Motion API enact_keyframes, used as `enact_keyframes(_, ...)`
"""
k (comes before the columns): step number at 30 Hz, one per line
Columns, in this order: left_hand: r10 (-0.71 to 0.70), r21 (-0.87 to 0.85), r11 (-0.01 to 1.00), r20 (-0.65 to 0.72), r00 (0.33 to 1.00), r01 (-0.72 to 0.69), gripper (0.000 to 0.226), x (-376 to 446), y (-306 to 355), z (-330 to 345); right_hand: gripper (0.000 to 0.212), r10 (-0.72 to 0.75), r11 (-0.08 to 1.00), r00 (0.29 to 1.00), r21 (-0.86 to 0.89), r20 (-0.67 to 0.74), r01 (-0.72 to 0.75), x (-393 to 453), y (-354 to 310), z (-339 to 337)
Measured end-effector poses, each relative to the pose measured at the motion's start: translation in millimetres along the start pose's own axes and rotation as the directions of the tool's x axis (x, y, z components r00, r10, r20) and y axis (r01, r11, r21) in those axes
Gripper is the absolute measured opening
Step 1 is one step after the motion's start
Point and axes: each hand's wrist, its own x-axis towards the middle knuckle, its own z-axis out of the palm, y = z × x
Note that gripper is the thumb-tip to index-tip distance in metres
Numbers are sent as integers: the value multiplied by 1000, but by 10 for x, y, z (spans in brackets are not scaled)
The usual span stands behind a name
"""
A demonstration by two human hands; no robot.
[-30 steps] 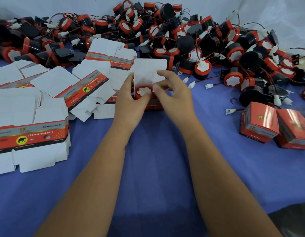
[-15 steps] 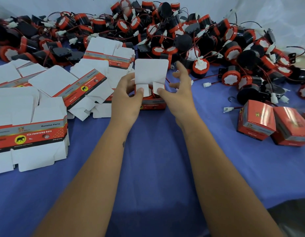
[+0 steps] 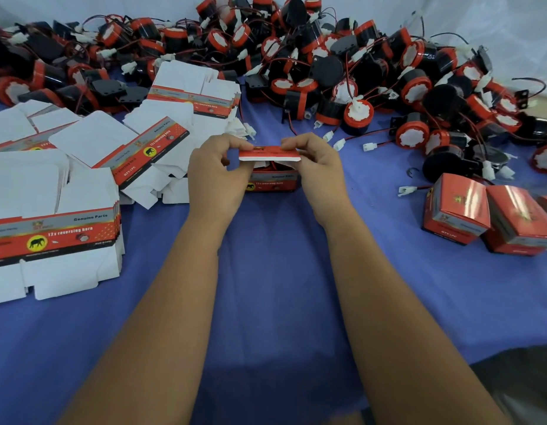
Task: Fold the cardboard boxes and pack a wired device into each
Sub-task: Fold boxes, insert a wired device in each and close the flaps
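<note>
Pinching the lid flap, both hands have folded it down over the box, upright before.

Near me the blue cloth lies bare, so my hands can pass freely there. On the left, stacks of flat box blanks block the way. Far across, the heap of wired horns spreads from left to right. On the right stand closed boxes, with loose connectors between.

A blue cloth covers the table under soft, even light, with pale sheeting behind.
</note>
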Motion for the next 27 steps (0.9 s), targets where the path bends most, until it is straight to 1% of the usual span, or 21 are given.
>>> enact_keyframes(2, -42, -9, 999, 30, 999, 43, 20, 9, -14, -30, 46, 51, 993, 999, 103, -3, -50, -8, -10, -28)
enact_keyframes(3, -76, -41, 996, 50, 996, 78, 24, 11, -18, -53, 47, 65, 990, 998, 129, -8, -64, -10, -13, -44)
enact_keyframes(5, -142, -140, 978, 83, 986, 152, 36, 17, -17, -118, 42, 69, 988, 998, 141, -5, -67, -19, -24, -66)
enact_keyframes(7, -160, -190, 965, 108, 981, 178, 43, 14, -3, -172, 32, 61, 992, 998, 112, 24, -63, -31, -28, -82)
enact_keyframes(8, -149, -197, 966, 118, 982, 171, 42, 8, 8, -185, 26, 56, 995, 997, 77, 55, -60, -38, -22, -85)
enact_keyframes(10, -109, -169, 977, 138, 984, 132, 32, -12, 21, -184, 12, 21, 998, 991, -57, 130, -14, -55, 4, -99)
enact_keyframes(11, -78, -119, 988, 151, 985, 96, 24, -19, 8, -173, 13, 3, 994, 986, -109, 166, 15, -60, 19, -111)
enact_keyframes(12, -37, -46, 998, 172, 984, 46, 18, -26, -12, -162, 18, -4, 991, 980, -130, 198, 30, -59, 28, -127)
enact_keyframes(14, 28, 71, 996, 220, 975, -44, 22, -28, -61, -147, 29, 10, 993, 967, -120, 255, 22, -63, 20, -158)
enact_keyframes(16, 37, 69, 996, 242, 970, -55, 27, -12, -86, -157, 38, 31, 995, 955, -97, 293, -3, -63, 11, -187)
enact_keyframes(18, 40, 34, 998, 266, 963, -51, 31, -1, -101, -179, 40, 30, 995, 955, -97, 296, -1, -65, 8, -195)
enact_keyframes(21, 58, 23, 998, 273, 960, -66, 36, -1, -117, -193, 40, -4, 989, 967, -144, 255, 42, -79, 5, -160)
enact_keyframes(24, 81, 57, 994, 238, 968, -97, 34, 0, -111, -179, 33, -35, 980, 975, -182, 219, 76, -86, -1, -135)
enact_keyframes(27, 87, 66, 992, 217, 972, -104, 29, 4, -90, -172, 22, -53, 980, 975, -177, 214, 92, -89, -21, -134)
